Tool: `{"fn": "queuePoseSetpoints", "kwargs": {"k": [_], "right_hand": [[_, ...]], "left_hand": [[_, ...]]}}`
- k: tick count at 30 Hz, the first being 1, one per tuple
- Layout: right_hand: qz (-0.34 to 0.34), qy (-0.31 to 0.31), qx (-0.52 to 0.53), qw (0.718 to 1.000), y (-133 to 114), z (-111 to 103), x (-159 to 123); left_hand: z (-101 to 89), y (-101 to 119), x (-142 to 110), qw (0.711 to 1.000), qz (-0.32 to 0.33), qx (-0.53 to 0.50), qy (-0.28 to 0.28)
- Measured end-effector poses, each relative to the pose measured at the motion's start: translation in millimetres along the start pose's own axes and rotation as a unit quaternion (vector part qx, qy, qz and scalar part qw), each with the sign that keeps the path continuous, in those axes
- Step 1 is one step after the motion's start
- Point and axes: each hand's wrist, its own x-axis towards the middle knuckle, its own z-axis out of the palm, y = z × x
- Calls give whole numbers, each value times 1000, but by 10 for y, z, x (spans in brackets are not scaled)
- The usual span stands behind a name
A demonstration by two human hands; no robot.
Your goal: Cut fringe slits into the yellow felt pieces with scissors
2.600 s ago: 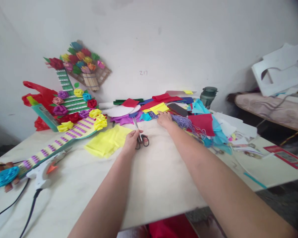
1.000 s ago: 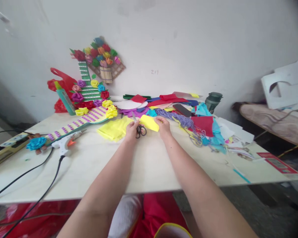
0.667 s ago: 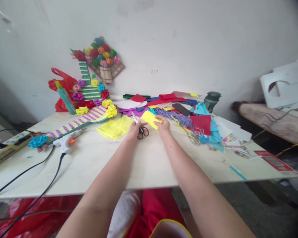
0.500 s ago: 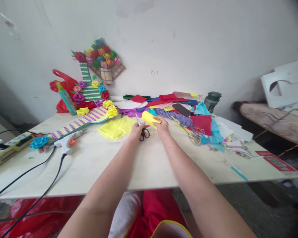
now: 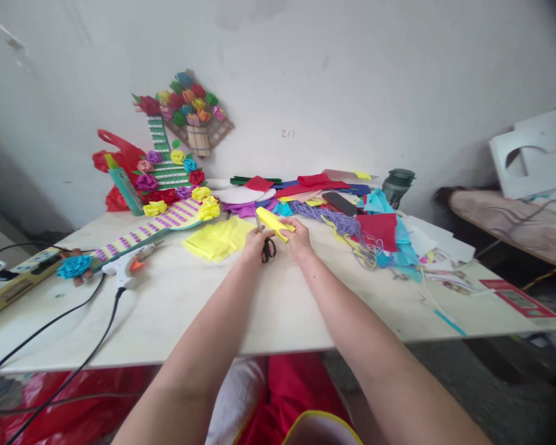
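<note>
My left hand (image 5: 256, 242) is closed around a pair of scissors (image 5: 269, 249); the black handles stick out on its right side and the blades point away from me. In my right hand (image 5: 298, 240) is a folded strip of yellow crepe paper (image 5: 272, 220), pinched at its near end. The paper's far end slants to the left, close beside the scissor blades. Whether my left fingertips touch the paper I cannot tell. Flat on the table, left of my left hand, lie yellow crepe sheets (image 5: 213, 242).
A glue gun (image 5: 123, 266) with its cord and a flower-decorated guitar shape (image 5: 155, 225) lie at left, near a power strip (image 5: 23, 278). Coloured paper, purple yarn (image 5: 324, 217) and a phone (image 5: 340, 203) fill the back. A dark bottle (image 5: 397, 185) stands at right.
The yellow paper has turned and flattened in my right hand, its far end moving left toward the blades. The scissors have tilted more upright in my left hand.
</note>
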Motion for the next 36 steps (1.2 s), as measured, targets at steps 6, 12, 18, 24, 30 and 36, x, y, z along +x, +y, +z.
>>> {"fn": "queuePoseSetpoints", "kwargs": {"k": [6, 12, 18, 24, 30, 36], "right_hand": [[-10, 30, -4, 999, 59, -18, 12], [15, 101, 3, 995, 92, -118, 92], [109, -7, 24, 994, 54, -212, 104], [128, -46, 7, 991, 45, -236, 111], [111, -34, -27, 993, 8, -184, 97], [93, -24, -53, 994, 10, -166, 81]], "left_hand": [[0, -6, 5, 999, 28, -40, 8], [-10, 49, -44, 998, 15, -51, 18], [-42, 30, -9, 998, 14, -52, 17], [-67, 50, -13, 998, 14, -64, 4], [-39, 73, -45, 996, 32, -77, -30], [-14, 62, -76, 998, 48, -44, -18]]}}
